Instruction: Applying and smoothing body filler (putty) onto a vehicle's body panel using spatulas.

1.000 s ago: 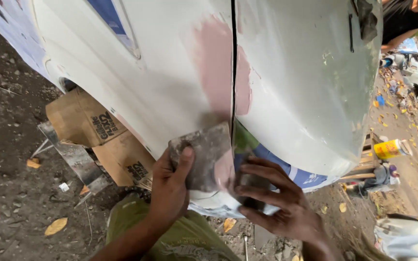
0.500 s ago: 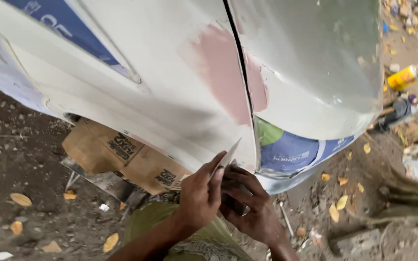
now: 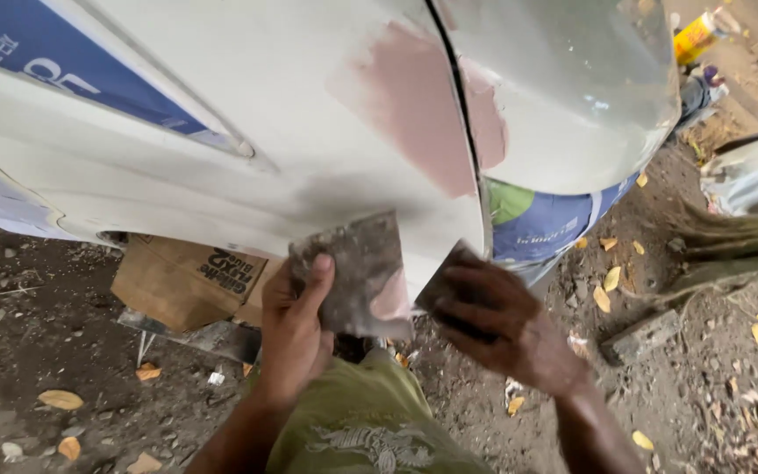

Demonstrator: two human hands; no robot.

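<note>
My left hand [image 3: 296, 329] grips a flat metal putty plate [image 3: 357, 272], grey and smeared, with a dab of pink filler at its lower right corner. My right hand [image 3: 502, 320] holds a second, smaller dark scraper [image 3: 445, 285], its edge touching the plate's right side. Both sit just below the lower edge of a white car body panel [image 3: 247, 105]. A patch of pink filler [image 3: 414, 105] covers the panel on both sides of a dark vertical seam [image 3: 462, 114].
A brown cardboard box [image 3: 186, 281] lies on the dirt under the car. A blue and green sack [image 3: 546, 224] lies beneath the panel to the right. My knee in green trousers [image 3: 353, 421] is below. A yellow can [image 3: 695, 35] stands far right.
The plate has turned from edge-on to flat, facing me. My right hand has shifted right of it with the scraper. The view has moved closer to the panel.
</note>
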